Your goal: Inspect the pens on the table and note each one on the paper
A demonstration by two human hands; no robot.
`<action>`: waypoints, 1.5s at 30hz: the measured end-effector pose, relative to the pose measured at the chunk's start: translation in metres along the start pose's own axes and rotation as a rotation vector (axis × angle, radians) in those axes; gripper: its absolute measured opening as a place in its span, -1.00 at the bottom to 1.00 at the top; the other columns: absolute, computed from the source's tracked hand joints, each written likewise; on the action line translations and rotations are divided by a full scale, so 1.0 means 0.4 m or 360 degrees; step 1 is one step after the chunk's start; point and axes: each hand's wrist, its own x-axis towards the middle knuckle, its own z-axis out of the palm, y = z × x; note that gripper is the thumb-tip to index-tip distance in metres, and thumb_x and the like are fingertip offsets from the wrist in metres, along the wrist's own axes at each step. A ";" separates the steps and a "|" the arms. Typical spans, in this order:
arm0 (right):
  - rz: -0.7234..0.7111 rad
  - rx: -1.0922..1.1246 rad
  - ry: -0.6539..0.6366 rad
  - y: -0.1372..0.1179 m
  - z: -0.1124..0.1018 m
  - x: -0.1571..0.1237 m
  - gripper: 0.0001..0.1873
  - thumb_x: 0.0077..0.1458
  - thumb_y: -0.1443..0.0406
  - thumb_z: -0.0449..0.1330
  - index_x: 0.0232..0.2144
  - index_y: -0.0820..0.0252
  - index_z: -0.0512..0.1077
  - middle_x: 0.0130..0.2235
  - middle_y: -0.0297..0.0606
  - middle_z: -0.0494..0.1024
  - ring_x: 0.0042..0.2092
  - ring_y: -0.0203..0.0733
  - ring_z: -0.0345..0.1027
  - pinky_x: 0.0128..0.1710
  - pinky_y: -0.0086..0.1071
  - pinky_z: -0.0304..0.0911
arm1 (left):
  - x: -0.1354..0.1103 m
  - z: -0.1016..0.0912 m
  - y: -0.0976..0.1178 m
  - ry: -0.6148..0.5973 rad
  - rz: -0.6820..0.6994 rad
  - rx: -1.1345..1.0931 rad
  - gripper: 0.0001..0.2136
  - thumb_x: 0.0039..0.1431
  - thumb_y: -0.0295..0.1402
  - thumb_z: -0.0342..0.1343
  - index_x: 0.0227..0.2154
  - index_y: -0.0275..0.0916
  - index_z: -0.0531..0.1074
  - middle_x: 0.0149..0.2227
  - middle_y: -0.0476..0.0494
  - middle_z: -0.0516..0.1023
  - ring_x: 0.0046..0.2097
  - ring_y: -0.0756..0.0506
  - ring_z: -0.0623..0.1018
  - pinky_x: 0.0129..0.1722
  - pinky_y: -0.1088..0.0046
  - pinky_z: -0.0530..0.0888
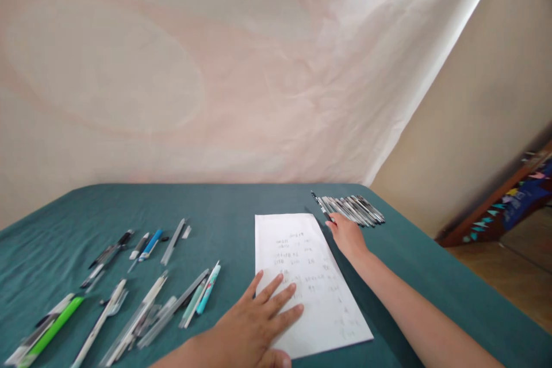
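Observation:
A white sheet of paper [297, 230] with handwriting lies in front of me. My left hand [263, 319] rests flat on its lower left part, fingers spread. Past the sheet's right edge, my right hand [347, 236] is closed around the lower end of a dark pen [321, 207], whose other end points away from me. Just right of that pen lies a row of several pens [356, 210] side by side, touching or nearly touching the held one.
On the left of the green-covered table [224, 207] lie loose pens: a bright green one [52, 330], a blue one [152, 243], a turquoise one [209, 287] and several clear or white ones. A pale cloth [241, 69] hangs behind the table.

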 end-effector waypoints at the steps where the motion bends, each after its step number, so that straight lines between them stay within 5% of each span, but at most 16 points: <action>1: 0.0016 -0.0037 -0.0011 0.001 0.006 0.015 -0.76 0.21 0.30 0.01 -0.11 0.24 0.37 -0.18 -0.11 0.53 -0.16 -0.09 0.42 -0.20 -0.33 0.21 | -0.001 -0.001 -0.001 -0.0007 0.0000 0.0000 -0.38 0.23 0.08 -0.23 0.28 -0.05 -0.07 0.31 -0.20 -0.12 0.30 -0.37 -0.15 0.20 -0.18 -0.16; 22: 0.0188 -0.0416 0.0028 0.044 0.029 0.029 -0.72 0.21 0.20 -0.03 -0.14 0.17 0.38 -0.34 -0.12 0.55 -0.32 -0.07 0.44 -0.36 -0.31 0.20 | -0.010 0.014 -0.016 0.0094 0.0068 -0.0006 -0.40 0.25 0.02 -0.19 0.28 -0.06 -0.08 0.32 -0.18 -0.09 0.32 -0.31 -0.12 0.23 -0.06 -0.18; 28: 0.0081 -0.0341 0.0101 0.041 0.031 0.017 -0.69 0.22 0.22 -0.08 -0.18 0.16 0.42 -0.21 -0.11 0.54 -0.24 -0.05 0.42 -0.38 -0.31 0.17 | -0.006 0.009 0.005 0.0115 0.0015 0.0092 -0.40 0.24 0.02 -0.14 0.27 -0.09 -0.03 0.32 -0.21 -0.04 0.31 -0.31 -0.05 0.23 -0.03 -0.09; 30: 0.0035 -0.0334 0.0142 0.048 0.036 0.015 -0.70 0.22 0.21 -0.07 -0.20 0.14 0.43 -0.21 -0.16 0.55 -0.27 -0.09 0.41 -0.43 -0.34 0.13 | -0.013 -0.021 0.001 0.0198 -0.0145 0.0224 -0.45 0.22 -0.09 -0.01 0.22 -0.14 0.09 0.28 -0.25 0.07 0.26 -0.31 0.11 0.19 0.01 0.07; 33: 0.0042 -0.0346 0.0125 0.062 0.047 0.017 -0.72 0.21 0.19 -0.05 -0.22 0.10 0.44 -0.26 -0.23 0.57 -0.34 -0.15 0.41 -0.49 -0.38 0.05 | -0.053 -0.099 -0.026 0.0380 -0.0701 0.0445 -0.77 0.25 -0.36 -0.05 -0.07 -0.24 0.37 -0.02 -0.29 0.44 -0.01 -0.24 0.45 -0.06 0.19 0.36; 37: 0.0084 -0.0350 0.0094 0.073 0.056 0.020 -0.71 0.20 0.17 -0.03 -0.25 0.07 0.46 -0.34 -0.26 0.57 -0.39 -0.17 0.40 -0.52 -0.39 -0.03 | -0.137 -0.194 -0.071 0.0159 -0.1169 0.0682 -0.83 0.14 -0.33 0.07 -0.29 -0.33 0.46 -0.28 -0.32 0.55 -0.20 -0.30 0.55 -0.24 0.19 0.43; 41: 0.0086 -0.0332 0.0107 0.077 0.059 0.021 -0.71 0.18 0.14 -0.02 -0.26 0.05 0.46 -0.37 -0.28 0.57 -0.40 -0.18 0.39 -0.53 -0.40 -0.07 | -0.167 -0.205 -0.082 -0.0136 -0.1203 0.0689 -0.85 0.01 -0.35 0.17 -0.43 -0.35 0.54 -0.35 -0.37 0.58 -0.24 -0.35 0.57 -0.27 0.18 0.46; 45: 0.0104 -0.0309 0.0082 0.083 0.063 0.022 -0.72 0.18 0.13 -0.01 -0.27 0.03 0.47 -0.38 -0.31 0.57 -0.43 -0.19 0.37 -0.53 -0.40 -0.08 | -0.142 -0.168 -0.082 -0.0231 -0.1205 0.0617 -0.85 -0.12 -0.39 0.24 -0.42 -0.31 0.57 -0.32 -0.38 0.60 -0.23 -0.33 0.58 -0.23 0.22 0.47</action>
